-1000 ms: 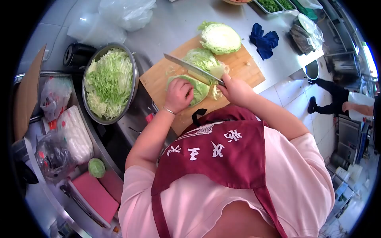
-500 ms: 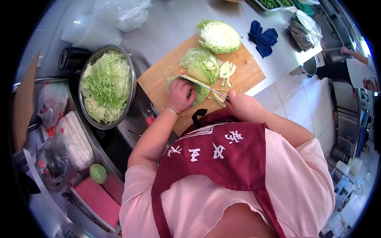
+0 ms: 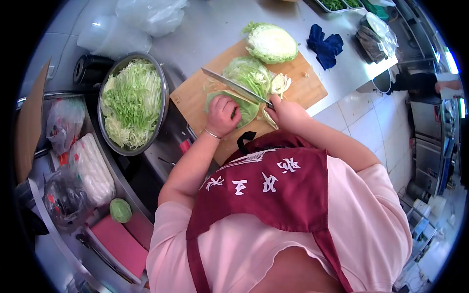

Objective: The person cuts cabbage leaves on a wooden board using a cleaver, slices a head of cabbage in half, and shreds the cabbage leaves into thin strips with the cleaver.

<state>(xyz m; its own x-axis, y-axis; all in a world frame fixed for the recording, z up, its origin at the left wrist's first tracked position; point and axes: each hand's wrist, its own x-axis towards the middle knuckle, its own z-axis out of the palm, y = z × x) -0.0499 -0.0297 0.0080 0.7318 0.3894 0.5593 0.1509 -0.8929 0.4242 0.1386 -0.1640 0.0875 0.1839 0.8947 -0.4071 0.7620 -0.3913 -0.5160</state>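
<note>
The right hand (image 3: 289,112) sits farther from the apron (image 3: 264,188) than it does half a second ago, and the knife (image 3: 236,88) has gone outward with it. Its fingers are wrapped tight around the handle. In the frame just before, the blade lies lower, close against the fingers of the left hand (image 3: 223,117); now it slants across the cutting board (image 3: 305,90) beyond them, its tip over the far left part of the wood, much as in the earliest frame.

The left hand stays where it was, its fingers curled and drawn together, clamped down on a cabbage piece (image 3: 250,112) that lies on the near part of the board. The fingertips are partly hidden. Just past the blade, a mound of cut cabbage (image 3: 250,71) keeps its place, with pale scraps (image 3: 280,84) beside it, and the large cabbage half (image 3: 274,43) remains at the board's far corner.

The metal bowl (image 3: 165,90) of shredded cabbage (image 3: 133,100) to the left and the blue cloth (image 3: 325,46) to the right show no clear change. In the background at right, a co-worker (image 3: 415,84) has changed position; dark trousers and part of an arm show now.
</note>
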